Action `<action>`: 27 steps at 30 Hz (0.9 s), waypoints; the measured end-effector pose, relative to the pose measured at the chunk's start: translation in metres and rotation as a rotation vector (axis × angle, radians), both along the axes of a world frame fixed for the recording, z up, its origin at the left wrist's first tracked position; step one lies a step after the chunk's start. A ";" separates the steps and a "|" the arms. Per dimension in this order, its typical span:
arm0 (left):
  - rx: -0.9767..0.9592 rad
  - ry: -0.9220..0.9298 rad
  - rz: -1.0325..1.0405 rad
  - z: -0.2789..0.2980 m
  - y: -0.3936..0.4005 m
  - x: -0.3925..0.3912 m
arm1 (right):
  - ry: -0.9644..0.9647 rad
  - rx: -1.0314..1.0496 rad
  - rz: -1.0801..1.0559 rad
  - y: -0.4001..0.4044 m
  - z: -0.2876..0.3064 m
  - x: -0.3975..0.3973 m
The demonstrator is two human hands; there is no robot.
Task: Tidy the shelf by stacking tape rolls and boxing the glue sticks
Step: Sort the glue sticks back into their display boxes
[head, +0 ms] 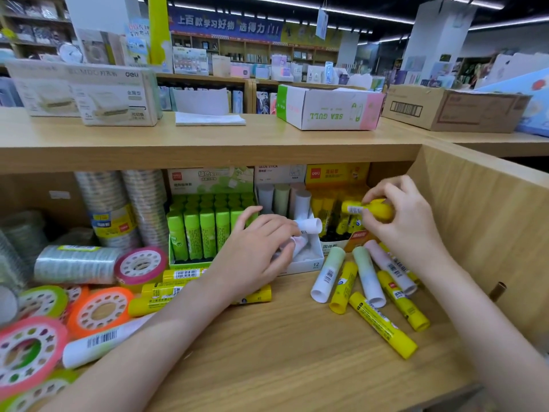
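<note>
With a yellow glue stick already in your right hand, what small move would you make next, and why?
Probably lower the yellow glue stick, pinched by the right hand, into the yellow box just beneath it, since that box holds matching sticks.

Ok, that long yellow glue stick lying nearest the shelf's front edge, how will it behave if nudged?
The yellow glue stick is a smooth cylinder lying flat, so it will probably roll. It looks rigid and light. Neighbouring sticks touch its far end, so a push may shift them too.
</note>
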State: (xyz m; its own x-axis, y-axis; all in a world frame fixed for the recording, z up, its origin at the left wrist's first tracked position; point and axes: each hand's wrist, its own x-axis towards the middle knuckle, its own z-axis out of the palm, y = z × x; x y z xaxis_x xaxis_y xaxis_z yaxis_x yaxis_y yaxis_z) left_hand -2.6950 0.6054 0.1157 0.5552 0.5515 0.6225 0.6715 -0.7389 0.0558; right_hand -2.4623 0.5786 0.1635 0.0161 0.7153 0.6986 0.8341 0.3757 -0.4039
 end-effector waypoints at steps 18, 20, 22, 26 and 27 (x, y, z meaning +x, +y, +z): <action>0.013 -0.011 -0.014 -0.001 0.002 0.000 | -0.403 0.040 -0.141 0.037 -0.019 -0.009; 0.021 -0.016 -0.013 -0.002 0.002 0.000 | -0.443 0.046 -0.210 0.036 -0.026 -0.007; 0.019 -0.011 -0.013 -0.001 0.002 0.000 | -0.447 -0.004 -0.234 0.036 -0.029 -0.010; 0.010 -0.007 -0.003 -0.001 0.001 0.000 | -0.477 -0.177 -0.279 0.041 -0.019 -0.015; 0.005 -0.002 0.000 -0.001 0.000 0.000 | -0.473 -0.225 -0.281 0.041 -0.014 -0.016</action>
State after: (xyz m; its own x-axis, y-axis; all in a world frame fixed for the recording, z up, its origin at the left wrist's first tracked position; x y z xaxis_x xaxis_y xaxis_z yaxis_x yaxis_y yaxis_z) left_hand -2.6946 0.6058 0.1149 0.5537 0.5482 0.6268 0.6714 -0.7392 0.0535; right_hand -2.4782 0.6194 0.1500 -0.0495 0.8600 0.5080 0.9980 0.0624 -0.0083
